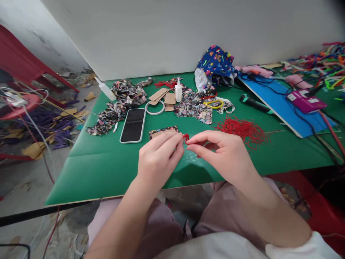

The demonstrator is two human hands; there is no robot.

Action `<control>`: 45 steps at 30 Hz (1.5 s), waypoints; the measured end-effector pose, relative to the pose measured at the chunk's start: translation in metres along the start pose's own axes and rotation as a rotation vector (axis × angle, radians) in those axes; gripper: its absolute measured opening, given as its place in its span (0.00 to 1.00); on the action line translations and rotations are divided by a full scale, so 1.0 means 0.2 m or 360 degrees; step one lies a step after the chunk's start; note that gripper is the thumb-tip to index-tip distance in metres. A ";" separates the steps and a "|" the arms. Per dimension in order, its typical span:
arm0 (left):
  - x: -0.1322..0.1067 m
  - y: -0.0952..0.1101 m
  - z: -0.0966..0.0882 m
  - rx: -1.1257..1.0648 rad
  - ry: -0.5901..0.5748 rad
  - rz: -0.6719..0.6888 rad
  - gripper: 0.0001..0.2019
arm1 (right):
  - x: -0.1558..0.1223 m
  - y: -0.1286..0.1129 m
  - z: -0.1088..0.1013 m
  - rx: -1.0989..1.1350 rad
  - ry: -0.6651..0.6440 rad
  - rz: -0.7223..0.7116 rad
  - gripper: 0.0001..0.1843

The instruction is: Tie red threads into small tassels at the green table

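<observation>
My left hand (159,158) and my right hand (219,154) meet above the near middle of the green table (107,169). Both pinch a small knot of red cord (185,136) between thumb and fingertips. Just behind my left fingers lies a small card piece covered with floral fabric (161,131). A loose heap of red cords (244,130) rests to the right of my right hand, apart from it.
A phone (133,125) lies face up left of centre. Floral fabric scraps (118,104), a white ring (155,107), cardboard pieces (163,96), a glue bottle (178,90), scissors (212,102), a blue mat (285,108) with a purple device (306,101) crowd the back.
</observation>
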State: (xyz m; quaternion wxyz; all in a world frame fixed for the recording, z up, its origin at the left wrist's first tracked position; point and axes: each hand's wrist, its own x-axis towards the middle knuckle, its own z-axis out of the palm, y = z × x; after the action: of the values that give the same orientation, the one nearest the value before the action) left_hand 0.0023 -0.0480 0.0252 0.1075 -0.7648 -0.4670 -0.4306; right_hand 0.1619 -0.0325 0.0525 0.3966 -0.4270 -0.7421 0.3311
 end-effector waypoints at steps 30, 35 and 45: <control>0.01 0.00 -0.02 -0.0128 0.0467 -0.0267 0.09 | 0.07 0.20 0.13 0.1021 -0.0419 0.0647 0.09; 0.01 0.00 -0.02 -0.0138 0.0504 -0.0270 0.09 | 0.07 0.19 0.12 0.1118 -0.0372 0.0680 0.09; 0.00 -0.01 -0.02 -0.0121 0.0558 -0.0275 0.09 | 0.07 0.18 0.16 0.1236 -0.0401 0.0717 0.11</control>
State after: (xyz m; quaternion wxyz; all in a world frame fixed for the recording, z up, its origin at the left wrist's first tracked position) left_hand -0.0013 -0.0485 0.0264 0.1209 -0.6387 -0.4883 -0.5822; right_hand 0.1434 -0.0099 0.0121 0.3522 -0.3541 -0.4944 0.7115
